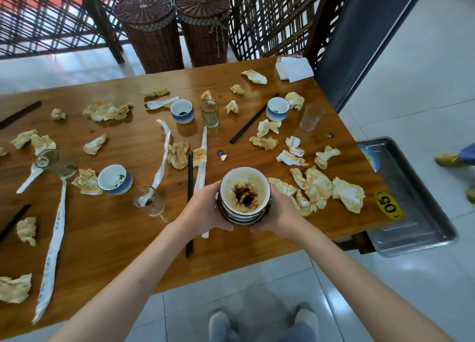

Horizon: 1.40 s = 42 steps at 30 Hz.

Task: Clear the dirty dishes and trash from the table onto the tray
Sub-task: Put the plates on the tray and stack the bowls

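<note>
A stack of dirty bowls (244,195), the top one stained with dark sauce, is held above the wooden table (108,238) between my left hand (205,210) and my right hand (277,213), one on each side. The metal tray (416,213) sits off the table's right end, with a blue-rimmed dish (371,157) at its far corner. Several crumpled dirty napkins (318,184) lie just right of the bowls. Blue-and-white cups (114,179) (182,111) (277,108), small glasses (148,200) (209,113), chopsticks (189,202) and white spoons (160,103) are spread over the table.
Long paper chopstick sleeves (52,246) lie across the table's left half. A pack of white napkins (294,67) is at the far right corner. Two wicker baskets (177,30) stand behind the table. A yellow "05" sticker (388,204) marks the right edge. A person's feet (448,159) show beyond the tray.
</note>
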Tool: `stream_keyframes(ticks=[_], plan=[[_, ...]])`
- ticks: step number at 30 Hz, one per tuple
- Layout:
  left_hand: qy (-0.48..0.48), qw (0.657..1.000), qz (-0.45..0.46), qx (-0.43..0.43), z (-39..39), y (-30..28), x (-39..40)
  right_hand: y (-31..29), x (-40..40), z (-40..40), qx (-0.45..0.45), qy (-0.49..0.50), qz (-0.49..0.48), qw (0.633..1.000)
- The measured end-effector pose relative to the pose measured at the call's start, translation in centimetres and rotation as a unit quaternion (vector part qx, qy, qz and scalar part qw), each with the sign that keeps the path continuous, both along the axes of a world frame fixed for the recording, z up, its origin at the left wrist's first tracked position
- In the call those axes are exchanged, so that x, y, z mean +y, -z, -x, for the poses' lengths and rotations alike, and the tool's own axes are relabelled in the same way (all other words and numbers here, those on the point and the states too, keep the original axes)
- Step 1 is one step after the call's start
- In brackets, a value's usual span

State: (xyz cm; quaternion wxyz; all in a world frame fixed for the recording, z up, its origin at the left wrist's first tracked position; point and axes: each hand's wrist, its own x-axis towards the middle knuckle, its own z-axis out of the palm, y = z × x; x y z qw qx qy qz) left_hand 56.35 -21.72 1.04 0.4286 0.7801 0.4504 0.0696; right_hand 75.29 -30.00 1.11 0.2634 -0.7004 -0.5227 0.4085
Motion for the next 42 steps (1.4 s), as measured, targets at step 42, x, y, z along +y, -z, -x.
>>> stream_keyframes(ticks=[42], plan=[[0.015,0.999,-0.002,-0.038,-50.7,1.0,-4.7,0.9,-4.9,-50.0,-0.01,0.051,0.037,0.998]])
